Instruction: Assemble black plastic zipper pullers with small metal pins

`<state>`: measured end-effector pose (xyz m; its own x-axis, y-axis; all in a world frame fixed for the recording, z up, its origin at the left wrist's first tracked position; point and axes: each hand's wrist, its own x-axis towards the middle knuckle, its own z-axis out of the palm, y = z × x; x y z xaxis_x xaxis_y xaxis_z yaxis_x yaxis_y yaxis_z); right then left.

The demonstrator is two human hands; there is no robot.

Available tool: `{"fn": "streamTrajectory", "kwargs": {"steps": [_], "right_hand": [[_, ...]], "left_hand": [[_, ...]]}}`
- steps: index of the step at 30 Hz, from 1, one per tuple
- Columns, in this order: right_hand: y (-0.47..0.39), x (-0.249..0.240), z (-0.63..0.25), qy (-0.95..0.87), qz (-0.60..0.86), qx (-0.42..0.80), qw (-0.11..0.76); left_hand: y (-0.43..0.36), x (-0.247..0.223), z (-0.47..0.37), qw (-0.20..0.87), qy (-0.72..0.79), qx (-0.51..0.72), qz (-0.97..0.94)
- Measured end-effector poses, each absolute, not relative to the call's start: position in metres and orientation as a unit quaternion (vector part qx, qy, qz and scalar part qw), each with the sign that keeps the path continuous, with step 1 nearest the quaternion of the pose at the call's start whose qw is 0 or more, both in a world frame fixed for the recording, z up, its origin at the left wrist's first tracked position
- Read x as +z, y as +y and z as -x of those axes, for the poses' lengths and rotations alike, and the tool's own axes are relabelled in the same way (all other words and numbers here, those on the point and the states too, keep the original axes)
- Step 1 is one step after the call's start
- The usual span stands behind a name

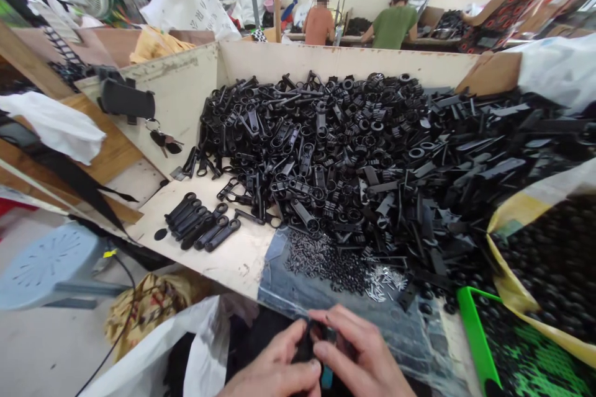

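At the table's near edge, my left hand [282, 363] and my right hand [358, 350] are closed together on a small black plastic part [303, 344]. A curved, ring-like end shows between the fingers, and the fingers hide much of the rest. Something teal [327, 377] shows below my right fingers; I cannot tell what it is. Just beyond my hands lie a heap of tiny black pieces [326, 260] and a small pile of silver pins [385, 282]. Several black handle-shaped parts with ring ends [200, 223] lie in a row to the left.
A large heap of black plastic parts [316, 142] fills the walled table. On the right are a green tray [479, 341] and a yellow-edged sack [503, 248] of black pieces. A white sack [207, 347] hangs below left, near a blue stool [51, 260]. People [393, 25] are at the back.
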<state>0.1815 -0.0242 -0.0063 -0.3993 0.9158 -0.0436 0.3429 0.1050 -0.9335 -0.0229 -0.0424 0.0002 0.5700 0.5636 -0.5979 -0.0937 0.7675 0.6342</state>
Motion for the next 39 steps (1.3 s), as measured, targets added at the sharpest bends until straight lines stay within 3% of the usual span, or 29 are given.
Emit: {"fn": "streamTrajectory", "kwargs": {"steps": [3,8,13,23,28,39], "right_hand": [[-0.037,-0.010,-0.188,-0.692,0.454,0.480,0.291],[-0.031,-0.018,-0.208,-0.642,0.560,0.383,0.357],[-0.007,-0.013,-0.203,-0.665,0.574,0.318,0.356],[0.021,-0.020,-0.169,-0.778,0.546,0.174,0.256],[0.026,-0.022,-0.168,-0.772,0.556,0.167,0.257],[0.004,-0.003,-0.185,-0.603,0.556,0.407,0.403]], "left_hand": [[-0.043,0.000,0.029,0.783,0.452,0.219,-0.366],[-0.016,0.016,0.019,0.469,0.633,0.203,-0.582],[0.020,0.011,0.005,0.263,0.642,0.122,-0.709],[0.033,0.006,0.009,0.260,0.629,0.094,-0.727],[0.035,0.007,0.007,0.267,0.624,0.095,-0.728],[0.042,0.010,0.010,0.356,0.588,0.178,-0.704]]}}
